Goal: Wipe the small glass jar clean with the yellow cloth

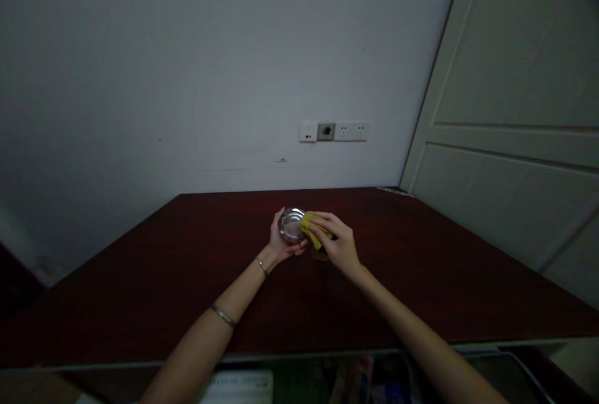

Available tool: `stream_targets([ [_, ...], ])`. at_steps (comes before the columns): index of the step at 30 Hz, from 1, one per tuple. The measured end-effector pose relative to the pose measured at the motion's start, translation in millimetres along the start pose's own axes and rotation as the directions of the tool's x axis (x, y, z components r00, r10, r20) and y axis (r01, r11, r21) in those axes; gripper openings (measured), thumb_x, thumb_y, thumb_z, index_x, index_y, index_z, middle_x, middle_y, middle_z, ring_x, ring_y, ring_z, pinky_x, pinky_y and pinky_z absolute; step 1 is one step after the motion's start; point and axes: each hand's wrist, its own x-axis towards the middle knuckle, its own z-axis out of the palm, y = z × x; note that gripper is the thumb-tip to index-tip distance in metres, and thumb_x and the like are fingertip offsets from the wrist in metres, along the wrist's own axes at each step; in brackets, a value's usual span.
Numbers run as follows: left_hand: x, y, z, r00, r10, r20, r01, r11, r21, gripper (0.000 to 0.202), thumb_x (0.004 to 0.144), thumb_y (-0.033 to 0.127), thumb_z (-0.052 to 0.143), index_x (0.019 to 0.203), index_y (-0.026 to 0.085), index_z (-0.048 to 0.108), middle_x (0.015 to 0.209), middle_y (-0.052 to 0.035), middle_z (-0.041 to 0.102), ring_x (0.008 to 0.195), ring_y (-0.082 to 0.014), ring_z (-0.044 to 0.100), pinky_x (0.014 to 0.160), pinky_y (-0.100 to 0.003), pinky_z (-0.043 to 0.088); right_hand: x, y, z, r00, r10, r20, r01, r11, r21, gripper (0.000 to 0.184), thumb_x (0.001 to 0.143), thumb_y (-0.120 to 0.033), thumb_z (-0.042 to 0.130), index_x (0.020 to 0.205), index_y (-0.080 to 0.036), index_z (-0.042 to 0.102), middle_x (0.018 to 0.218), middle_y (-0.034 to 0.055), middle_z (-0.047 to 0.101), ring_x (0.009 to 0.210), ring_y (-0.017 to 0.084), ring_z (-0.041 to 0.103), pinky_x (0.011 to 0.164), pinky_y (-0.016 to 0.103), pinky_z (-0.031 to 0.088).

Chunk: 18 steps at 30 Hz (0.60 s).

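Note:
My left hand (281,243) is wrapped around a small round shiny metal dish (291,224), holding it tilted just above the dark red table (187,266). My right hand (337,240) pinches a folded yellow cloth (311,226) and presses it against the dish's right rim. Two thin bracelets sit on my left forearm. A small brownish thing (320,256) lies on the table under my right hand; I cannot make out what it is.
The table meets a pale wall with a row of power sockets (334,132). A white panelled door (510,142) stands at the right. Below the table's near edge, an open drawer or shelf (327,379) holds papers and mixed items.

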Motion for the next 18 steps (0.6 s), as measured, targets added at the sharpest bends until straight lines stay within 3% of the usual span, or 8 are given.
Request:
stream_targets([
  [3, -0.1, -1.5, 0.9, 0.997, 0.035, -0.071, -0.037, 0.999, -0.024, 0.063, 0.076, 0.067, 0.031, 0.068, 0.011, 0.06, 0.044, -0.0059, 0.057, 0.022, -0.01, 0.037, 0.027, -0.023, 0.032, -2.9, -2.4, 2.4, 0.974, -0.202, 0.103, 0.213, 0.971, -0.108, 0.024, 0.082, -0.016, 0.056, 0.103, -0.024, 0.066, 0.109, 0.0085, 0.065, 0.11, 0.022, 0.056, 0.094, 0.044, 0.046],
  [6, 1.3, -3.9, 0.2, 0.988, 0.045, -0.147, -0.056, 0.996, -0.072, 0.056, 0.076, 0.064, 0.036, 0.063, 0.014, 0.057, 0.04, -0.0017, 0.052, 0.021, -0.0113, 0.036, 0.025, -0.024, 0.031, -4.5, -3.0, 7.2, 0.935, -0.297, 0.194, 0.328, 0.932, -0.155, 0.029, 0.084, -0.014, 0.054, 0.11, -0.024, 0.063, 0.111, 0.0087, 0.064, 0.114, 0.022, 0.053, 0.095, 0.046, 0.046],
  [12, 7.8, -8.4, -0.2, 0.93, 0.077, -0.358, -0.159, 0.966, -0.204, 0.039, 0.074, 0.049, 0.055, 0.059, 0.013, 0.053, 0.05, -0.002, 0.058, 0.043, -0.0115, 0.055, 0.038, -0.018, 0.039, -9.0, -11.4, 22.4, 0.872, -0.346, 0.345, 0.425, 0.886, -0.184, 0.03, 0.086, -0.013, 0.049, 0.112, -0.018, 0.061, 0.113, 0.0121, 0.063, 0.121, 0.024, 0.048, 0.097, 0.043, 0.046],
  [15, 8.7, -8.7, -0.1, 0.919, 0.076, -0.386, -0.166, 0.964, -0.206, 0.039, 0.073, 0.05, 0.056, 0.058, 0.014, 0.051, 0.048, -0.0001, 0.055, 0.041, -0.0103, 0.053, 0.037, -0.018, 0.038, -8.0, -11.7, 26.5, 0.873, -0.343, 0.346, 0.421, 0.889, -0.18, 0.032, 0.086, -0.012, 0.048, 0.115, -0.019, 0.059, 0.115, 0.0119, 0.062, 0.121, 0.024, 0.048, 0.097, 0.044, 0.045],
  [18, 7.2, -7.6, -1.3, 0.939, 0.067, -0.336, -0.111, 0.988, -0.111, 0.044, 0.076, 0.055, 0.048, 0.058, 0.014, 0.052, 0.043, 0.0007, 0.052, 0.032, -0.0099, 0.047, 0.03, -0.019, 0.031, -2.6, -5.6, 26.1, 0.904, -0.325, 0.277, 0.378, 0.911, -0.165, 0.032, 0.085, -0.015, 0.051, 0.115, -0.023, 0.058, 0.115, 0.0102, 0.062, 0.117, 0.023, 0.051, 0.096, 0.045, 0.046],
])
